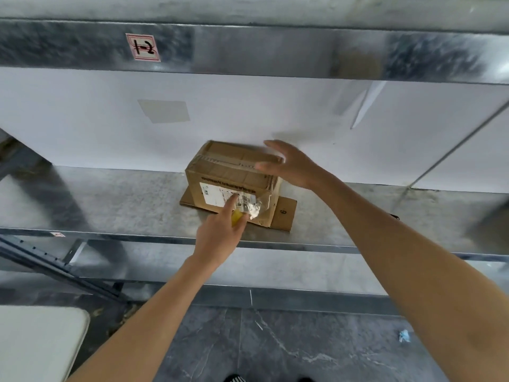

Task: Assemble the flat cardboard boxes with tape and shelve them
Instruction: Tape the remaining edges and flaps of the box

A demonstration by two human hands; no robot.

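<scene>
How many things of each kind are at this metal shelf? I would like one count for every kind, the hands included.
Assembled box: 1
Flat cardboard sheet under it: 1
Red-edged stickers, upper sticker and lower sticker: 2
Yellow object in the fingers: 1
Hands, left hand and right hand: 2
Total: 7

Bare-armed left hand (pixel 217 238) and right hand (pixel 292 166); black-and-white striped shoe tip (pixel 234 378).

Both bare arms reach forward; left hand (pixel 220 232) lower, index finger out, other fingers curled on a yellow item (pixel 236 217); right hand (pixel 292 165) higher, fingers straight, blurred.
</scene>
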